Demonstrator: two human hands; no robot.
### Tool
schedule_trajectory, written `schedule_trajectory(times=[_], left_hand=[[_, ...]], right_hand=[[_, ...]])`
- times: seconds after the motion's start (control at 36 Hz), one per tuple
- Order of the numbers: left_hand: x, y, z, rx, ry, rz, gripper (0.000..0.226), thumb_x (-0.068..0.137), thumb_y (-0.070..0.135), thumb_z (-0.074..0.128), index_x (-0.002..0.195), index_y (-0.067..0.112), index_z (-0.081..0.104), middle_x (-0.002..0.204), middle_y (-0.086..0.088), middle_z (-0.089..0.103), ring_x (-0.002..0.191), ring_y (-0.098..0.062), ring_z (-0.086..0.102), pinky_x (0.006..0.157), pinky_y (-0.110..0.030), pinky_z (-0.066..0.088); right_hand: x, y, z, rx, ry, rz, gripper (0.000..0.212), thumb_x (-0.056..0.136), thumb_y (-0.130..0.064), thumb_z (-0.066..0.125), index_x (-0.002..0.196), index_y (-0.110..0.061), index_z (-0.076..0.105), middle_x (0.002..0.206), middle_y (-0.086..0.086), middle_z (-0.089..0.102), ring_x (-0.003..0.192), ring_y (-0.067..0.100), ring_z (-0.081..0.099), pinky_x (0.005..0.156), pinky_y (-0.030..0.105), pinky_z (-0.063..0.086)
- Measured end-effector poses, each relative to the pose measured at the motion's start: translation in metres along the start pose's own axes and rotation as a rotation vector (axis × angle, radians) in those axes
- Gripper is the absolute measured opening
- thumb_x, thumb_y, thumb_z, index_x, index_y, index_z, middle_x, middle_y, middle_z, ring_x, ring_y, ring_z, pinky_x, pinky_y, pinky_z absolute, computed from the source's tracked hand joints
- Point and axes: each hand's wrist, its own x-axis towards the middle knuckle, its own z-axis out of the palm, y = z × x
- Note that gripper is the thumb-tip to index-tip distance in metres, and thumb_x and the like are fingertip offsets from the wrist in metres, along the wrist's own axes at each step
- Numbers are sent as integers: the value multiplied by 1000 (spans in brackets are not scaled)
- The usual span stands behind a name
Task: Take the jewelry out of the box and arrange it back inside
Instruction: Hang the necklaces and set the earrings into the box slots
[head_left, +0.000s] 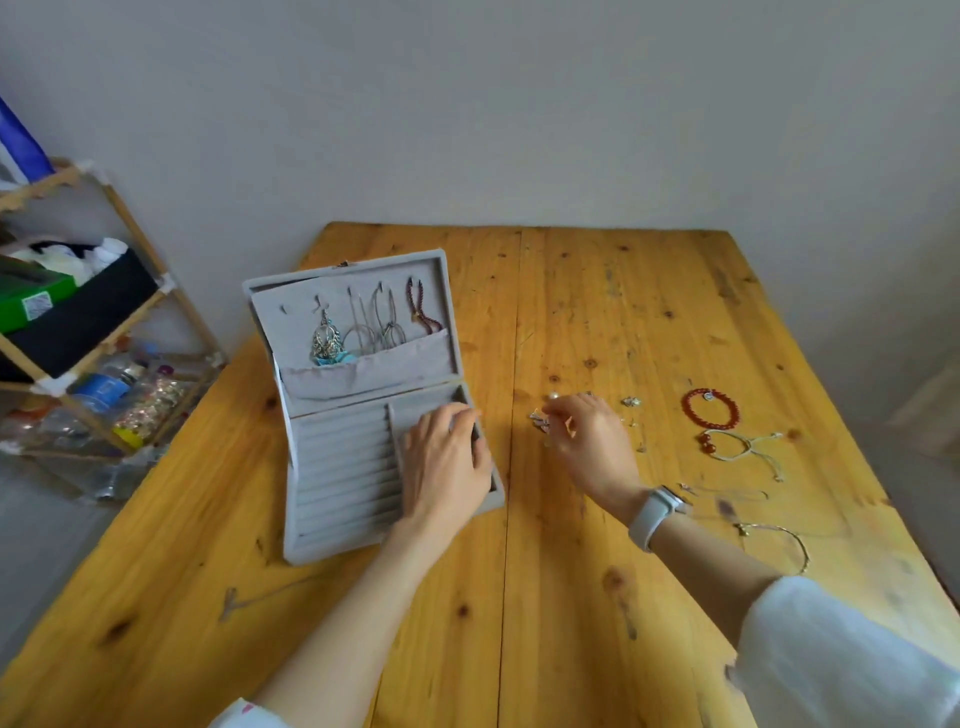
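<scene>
Left hand (445, 457) lies flat, fingers relaxed, on the right-side compartments of the grey jewelry box (358, 410), pretty much at the box's right edge. Right hand (592, 441), with a white smartwatch (655, 514) on the wrist, hovers over the wooden table (519, 597) just right of the box, its fingertips pinched around some small silvery bits (540, 420); too blurry to tell what exactly.

Loads of bare wood toward the near edge and between the hands. The box sits left of centre, lid up near the far-left table edge. A wooden shelf rack (98, 332) stands beside the table on that side.

The box is felt-lined, with ring rolls (343, 478) on the left of the base. The lid has hooks holding a dangly earring (326, 340), thin chains (374, 325) and a dark red bead strand (422, 312) tucked into a pocket.

Off to the right: a red bead bracelet (710, 409), a cord bracelet (743, 449) and a thin bangle (779, 543) near the right edge.
</scene>
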Motion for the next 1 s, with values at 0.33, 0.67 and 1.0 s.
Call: schedule_trajectory(times=[0.33, 0.67, 1.0], left_hand=[[5, 10, 10, 11, -90, -37, 34, 90, 22, 49, 123, 18, 56, 124, 3, 54, 117, -18, 44, 97, -36, 32], [56, 30, 37, 94, -193, 107, 33, 95, 29, 43, 127, 22, 51, 125, 4, 54, 117, -17, 43, 97, -37, 31], [81, 46, 67, 61, -180, 95, 23, 92, 31, 51, 112, 25, 62, 113, 6, 62, 105, -16, 50, 89, -33, 34]], right_hand=[[50, 30, 11, -294, -92, 145, 31, 91, -35, 49, 114, -16, 58, 119, 8, 57, 114, 29, 41, 91, 40, 32], [37, 37, -4, -126, 10, 22, 20, 89, -19, 52, 104, -10, 63, 102, 7, 63, 97, 27, 47, 83, 35, 37], [12, 55, -25, 26, 39, 22, 15, 90, -15, 53, 102, -12, 61, 96, -4, 59, 88, 11, 46, 75, 18, 33]])
